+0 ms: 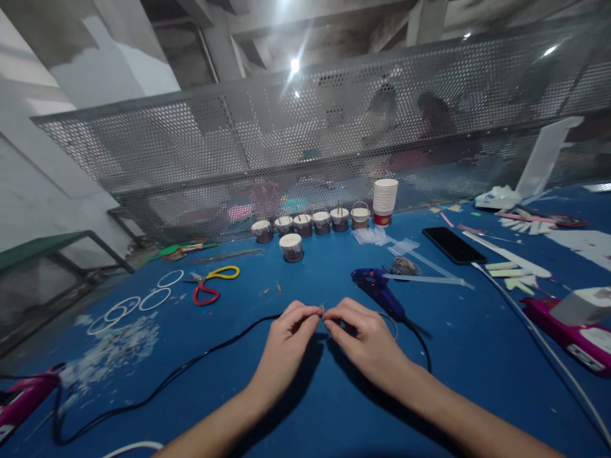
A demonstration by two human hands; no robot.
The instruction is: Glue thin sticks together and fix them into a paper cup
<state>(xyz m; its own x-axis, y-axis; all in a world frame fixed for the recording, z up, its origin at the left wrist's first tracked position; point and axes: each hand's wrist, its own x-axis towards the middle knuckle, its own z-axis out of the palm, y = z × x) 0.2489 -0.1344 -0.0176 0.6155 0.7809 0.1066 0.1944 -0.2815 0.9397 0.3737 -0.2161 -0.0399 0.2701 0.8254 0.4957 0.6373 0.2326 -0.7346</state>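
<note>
My left hand point(293, 327) and my right hand point(360, 331) meet over the middle of the blue table, fingertips almost touching. Both are closed in a pinch around something tiny and thin, too small to make out. Just beyond my right hand lies a dark blue glue gun point(382, 294) with a clear glue stick point(424, 279) at its back end. Behind it is a small ball of grey yarn point(403, 266). A cup wrapped in grey point(291, 248) stands alone ahead of my hands.
Several wrapped cups point(321, 223) line the mesh panel point(214, 146) beside stacked paper cups point(384, 200). Scissors point(210, 284) and white rings point(155, 299) lie left. A black phone point(453, 245) lies right, near a pink power strip point(568, 334). A black cable point(191, 362) crosses the table.
</note>
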